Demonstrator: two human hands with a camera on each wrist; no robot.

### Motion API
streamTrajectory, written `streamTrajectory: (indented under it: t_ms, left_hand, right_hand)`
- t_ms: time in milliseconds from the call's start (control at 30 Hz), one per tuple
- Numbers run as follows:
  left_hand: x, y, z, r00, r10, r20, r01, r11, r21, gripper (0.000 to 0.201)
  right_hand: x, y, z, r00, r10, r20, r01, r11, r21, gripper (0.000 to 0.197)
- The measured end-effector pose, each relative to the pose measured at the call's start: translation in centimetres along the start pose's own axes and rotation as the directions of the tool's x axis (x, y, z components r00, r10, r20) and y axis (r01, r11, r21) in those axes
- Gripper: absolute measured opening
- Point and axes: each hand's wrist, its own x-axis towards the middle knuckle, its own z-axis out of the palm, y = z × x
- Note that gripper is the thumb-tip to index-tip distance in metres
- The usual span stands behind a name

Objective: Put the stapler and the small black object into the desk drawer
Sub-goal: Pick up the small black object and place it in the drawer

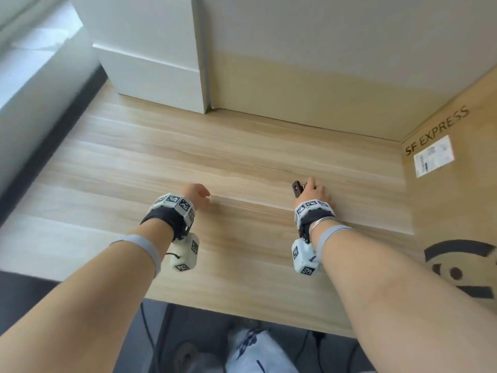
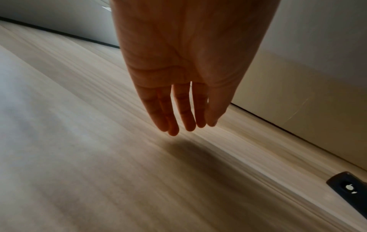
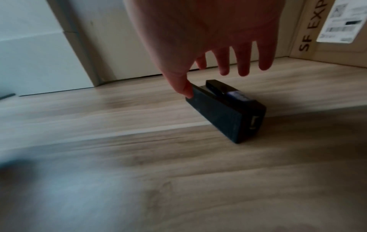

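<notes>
Right hand (image 3: 208, 47), fingers spread and unclenched, thumb touching the stapler (image 3: 224, 109) tipped on its side on the desk (image 1: 242, 157) at two o'clock, seemingly reaching to grasp; left hand (image 2: 184, 70) hovers relaxed, holding nothing.

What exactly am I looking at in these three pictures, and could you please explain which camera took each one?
No machine here: a person wears tracking bands and small cameras on both wrists, plus a head camera. The head view looks down at a wooden desk. The left wrist view shows the left hand, fingers straight, holding nothing above the desk. The right wrist view shows the right hand, its thumb touching the end of a black stapler that stands on the desk; the other fingers are spread above it. A cardboard box stands at the right.
</notes>
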Motion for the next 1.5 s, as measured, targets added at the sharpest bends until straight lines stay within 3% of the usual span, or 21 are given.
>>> streamTrajectory:
  t_ms: [133, 267, 367, 700, 966, 1100, 1266, 1400, 1500]
  left_hand:
    - [0.2, -0.7, 0.1, 1.000, -0.007, -0.016, 0.008, 0.999, 0.047, 0.033]
    - [0.5, -1.0, 0.6, 1.000, -0.030, 0.001, 0.030, 0.998, 0.063, 0.032]
    - [0.2, -1.3, 0.2, 0.999, -0.033, 0.000, 0.032, 0.998, 0.053, 0.033]
    - [-4.7, -6.8, -1.9, 0.997, -0.022, -0.074, 0.020, 0.999, -0.034, 0.031]
    - [-11.5, -16.8, -3.9, 0.983, -0.134, -0.126, 0.122, 0.987, -0.101, 0.030]
    - [-15.1, -22.9, -4.5, 0.963, -0.236, -0.131, 0.217, 0.966, -0.143, 0.030]
    - [-18.7, -29.7, -3.4, 0.934, -0.326, -0.147, 0.298, 0.936, -0.188, 0.029]
    - [-20.4, -34.4, -1.2, 0.914, -0.387, -0.119, 0.357, 0.909, -0.214, 0.028]
    - [-21.1, -37.7, 1.0, 0.901, -0.426, -0.082, 0.400, 0.889, -0.224, 0.027]
  right_hand:
    - [0.9, 0.0, 0.8, 0.989, 0.128, 0.072, -0.137, 0.980, 0.141, 0.063]
    - [1.5, 0.1, 1.0, 0.976, 0.148, 0.160, -0.169, 0.978, 0.123, 0.078]
    - [0.6, -0.3, 0.7, 0.987, 0.080, 0.142, -0.094, 0.991, 0.094, 0.063]
    - [-8.4, -7.5, 1.6, 0.951, -0.237, 0.197, 0.224, 0.971, 0.085, 0.072]
    - [-19.1, -14.4, 6.1, 0.852, -0.460, 0.251, 0.424, 0.886, 0.185, 0.077]
    - [-24.6, -17.4, 9.6, 0.754, -0.567, 0.330, 0.504, 0.823, 0.262, 0.083]
    - [-30.5, -20.0, 15.1, 0.640, -0.645, 0.417, 0.579, 0.762, 0.290, 0.066]
    - [-33.9, -21.1, 19.8, 0.604, -0.643, 0.470, 0.596, 0.757, 0.269, 0.045]
    - [-35.3, -21.2, 23.0, 0.621, -0.584, 0.523, 0.540, 0.802, 0.254, 0.041]
